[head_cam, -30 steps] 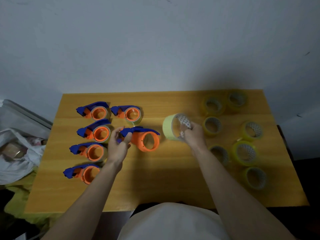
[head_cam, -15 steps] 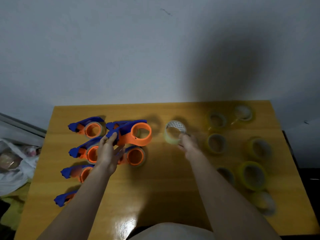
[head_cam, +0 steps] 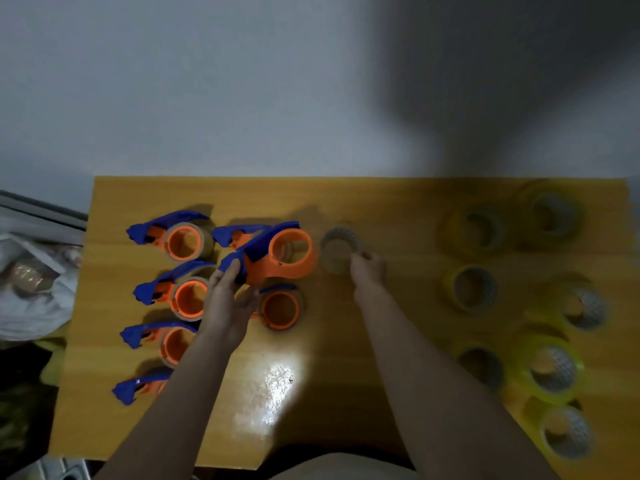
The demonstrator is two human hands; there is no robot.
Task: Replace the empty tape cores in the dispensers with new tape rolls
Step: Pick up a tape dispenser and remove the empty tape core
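Fingers (head_cam: pixel 227 277) grip dispenser (head_cam: pixel 277 256), handle pointing lower-left.

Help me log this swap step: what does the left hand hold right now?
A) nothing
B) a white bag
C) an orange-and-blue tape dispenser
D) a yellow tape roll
C: the left hand grips the blue handle of the orange tape dispenser, lifted above the others.

Glossy yellow wood-grain bench (head_cam: pixel 346 393), bright glare patch low at frame centre. Smooth matt orange-and-blue plastic tape dispensers (head_cam: pixel 277 254) at centre left. Shiny translucent yellow tape rolls (head_cam: pixel 550 368) on patterned cardboard cores, right side. Crumpled white plastic bag (head_cam: pixel 34 299) at left edge. Matt grey wall (head_cam: pixel 207 81) above.
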